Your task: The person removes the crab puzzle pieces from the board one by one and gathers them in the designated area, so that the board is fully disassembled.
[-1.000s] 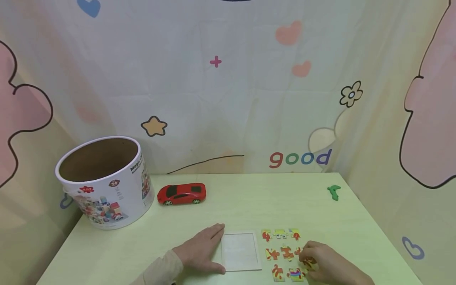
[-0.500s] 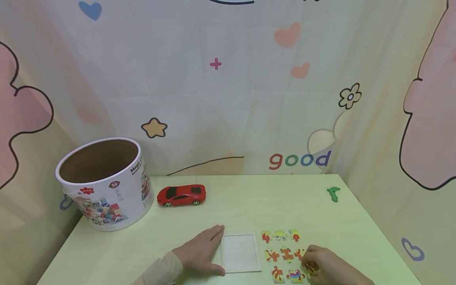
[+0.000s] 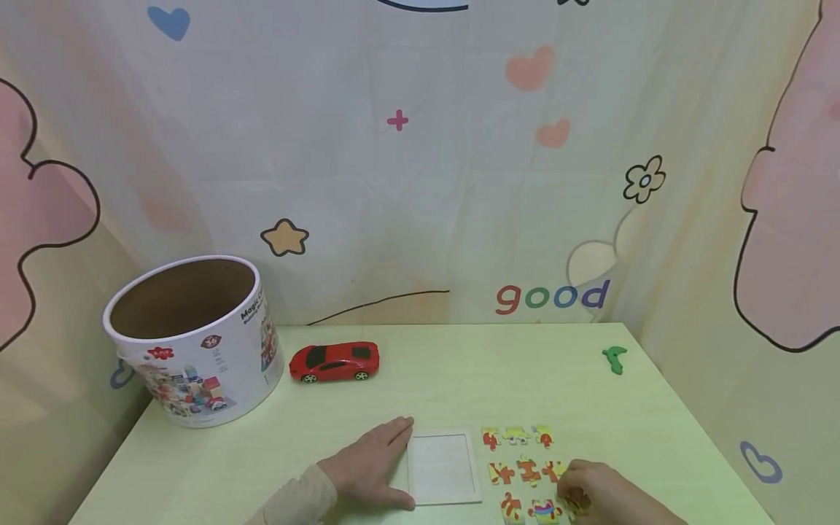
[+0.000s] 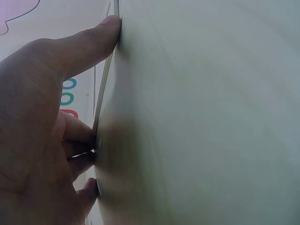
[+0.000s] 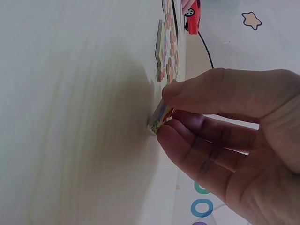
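My left hand (image 3: 370, 463) lies along the left side of a shallow white square puzzle tray (image 3: 440, 467), thumb spread from the fingers, touching its edge. In the left wrist view, the thumb (image 4: 96, 42) reaches the tray's thin edge. To the tray's right, colourful jigsaw pieces lie in three loose rows, among them a smiling-mouth piece (image 3: 545, 508). At the right end of the lowest row, my right hand (image 3: 593, 488) pinches a jigsaw piece (image 5: 161, 115) between thumb and fingertips. That piece is tilted close over the table and mostly covered by the fingers in the head view.
A large white printed bucket (image 3: 197, 364) stands at the table's back left, its top uncovered. Beside it is a red toy car (image 3: 335, 362). A small green object (image 3: 615, 359) lies at the back right. A printed curtain (image 3: 420, 182) hangs behind the table (image 3: 472, 379).
My right hand has drawn slightly down and right, uncovering more of the middle row's right piece. The left hand keeps its place at the tray, and the head view has tilted slightly up.
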Motion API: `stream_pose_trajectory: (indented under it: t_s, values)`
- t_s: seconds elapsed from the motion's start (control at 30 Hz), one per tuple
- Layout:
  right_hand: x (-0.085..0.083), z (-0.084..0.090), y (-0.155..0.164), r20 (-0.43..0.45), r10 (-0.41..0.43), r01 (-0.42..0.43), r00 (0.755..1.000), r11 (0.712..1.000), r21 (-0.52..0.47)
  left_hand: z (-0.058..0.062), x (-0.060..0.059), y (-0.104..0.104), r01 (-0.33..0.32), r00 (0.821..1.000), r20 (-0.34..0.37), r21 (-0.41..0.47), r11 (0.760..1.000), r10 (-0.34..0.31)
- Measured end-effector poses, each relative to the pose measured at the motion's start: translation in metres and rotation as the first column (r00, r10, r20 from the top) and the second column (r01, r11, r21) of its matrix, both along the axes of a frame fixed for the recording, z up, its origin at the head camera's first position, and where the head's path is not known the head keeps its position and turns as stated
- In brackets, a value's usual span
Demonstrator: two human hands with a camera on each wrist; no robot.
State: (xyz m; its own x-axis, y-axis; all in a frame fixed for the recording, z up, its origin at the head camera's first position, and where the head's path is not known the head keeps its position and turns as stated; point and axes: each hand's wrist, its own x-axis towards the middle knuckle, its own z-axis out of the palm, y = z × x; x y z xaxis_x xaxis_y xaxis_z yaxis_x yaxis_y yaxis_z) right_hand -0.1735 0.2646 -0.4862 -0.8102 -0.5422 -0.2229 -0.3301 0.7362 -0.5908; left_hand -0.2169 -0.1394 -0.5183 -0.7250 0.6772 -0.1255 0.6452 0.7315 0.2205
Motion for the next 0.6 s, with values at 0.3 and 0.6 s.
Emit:
stream_pose_trajectory:
  t_s: [0.3, 0.6]
  values:
    - [-0.003, -0.0002, -0.0029, 0.06, -0.024, 0.023, 0.998, 1.0, 0.02, 0.0029, -0.0006, -0.0003, -0.011, 1.0, 0.014, 0.005, 1.0, 0.011]
    - [-0.0066, -0.0017, -0.0045, 0.002, 0.057, -0.057, 0.998, 0.996, 0.062, 0.0014, -0.0008, 0.0, 0.004, 1.0, -0.013, 0.004, 1.0, -0.004]
